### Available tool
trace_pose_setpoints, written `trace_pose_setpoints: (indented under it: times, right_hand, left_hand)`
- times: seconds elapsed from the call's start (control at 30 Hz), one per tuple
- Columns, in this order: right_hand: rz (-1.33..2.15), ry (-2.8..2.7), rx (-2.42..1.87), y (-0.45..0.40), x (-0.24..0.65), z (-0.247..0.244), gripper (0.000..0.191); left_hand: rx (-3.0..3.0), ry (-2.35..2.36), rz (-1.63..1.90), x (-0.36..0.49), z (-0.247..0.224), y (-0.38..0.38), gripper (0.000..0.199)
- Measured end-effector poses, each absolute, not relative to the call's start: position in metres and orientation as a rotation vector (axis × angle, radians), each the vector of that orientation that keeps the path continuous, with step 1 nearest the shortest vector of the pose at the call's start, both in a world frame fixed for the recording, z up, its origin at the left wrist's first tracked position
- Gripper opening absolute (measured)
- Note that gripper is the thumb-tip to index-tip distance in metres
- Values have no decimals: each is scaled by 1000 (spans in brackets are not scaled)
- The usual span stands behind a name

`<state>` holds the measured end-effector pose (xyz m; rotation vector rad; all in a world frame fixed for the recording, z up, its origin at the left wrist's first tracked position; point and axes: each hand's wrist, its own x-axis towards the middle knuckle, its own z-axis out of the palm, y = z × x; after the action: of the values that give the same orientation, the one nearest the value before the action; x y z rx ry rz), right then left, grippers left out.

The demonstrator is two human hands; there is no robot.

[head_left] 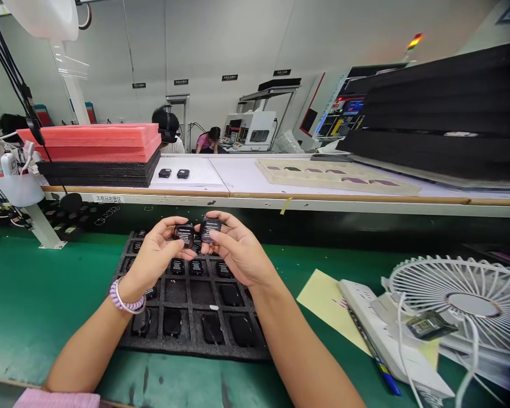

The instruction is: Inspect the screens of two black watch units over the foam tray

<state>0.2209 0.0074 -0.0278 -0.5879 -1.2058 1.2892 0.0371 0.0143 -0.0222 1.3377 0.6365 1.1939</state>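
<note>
My left hand point(157, 249) pinches a small black rounded-square device point(184, 235) with lines of white print on its face. A like black device point(210, 229) is held by my right hand point(240, 246), the thumb pressed on its printed face. Both devices are side by side, faces toward me, above a black foam tray point(187, 343). Similar black devices sit in many of the tray's compartments, some with print showing, others glossy. Two compartments in the middle hold no device. My forearms hide parts of the tray's sides.
Red foam sheets point(97, 141) lie stacked on black ones on the shelf, near two small black devices point(165, 173). A cream tray point(323, 175) stands further right. On the bench's right are a white fan point(471, 303), a power strip point(391, 334), a pen point(385, 374) and yellow paper point(323, 300).
</note>
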Motion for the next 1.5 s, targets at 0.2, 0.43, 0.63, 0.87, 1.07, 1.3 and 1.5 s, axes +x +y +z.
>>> trace_pose_setpoints:
  times: [0.2,0.43,0.63,0.87,1.07,1.3,1.5]
  right_hand:
    - [1256,-1238,-620,4,220,-26,44]
    - [1243,-1253,-633,3,219,-26,45]
    - [1224,-1290,-656,1,220,-25,44]
    - [1212,-1325,-661,2,222,-25,49]
    - [1226,-1330,-663,6,222,-27,51]
    - [1217,-1355,-712,4,224,-27,48]
    - [1212,-1356,-731,3,224,-28,48]
  left_hand:
    - [1343,629,1195,36,-25,16,44]
    - [1346,625,1197,36,-25,16,41]
    - [1300,622,1174,34,-23,17,41]
    - [1297,613,1171,34,-23,17,47]
    - [1332,607,1196,35,-27,19,53]
    - [1375,668,1324,32,-28,23,50]
    - [1456,785,1393,25,-26,24,39]
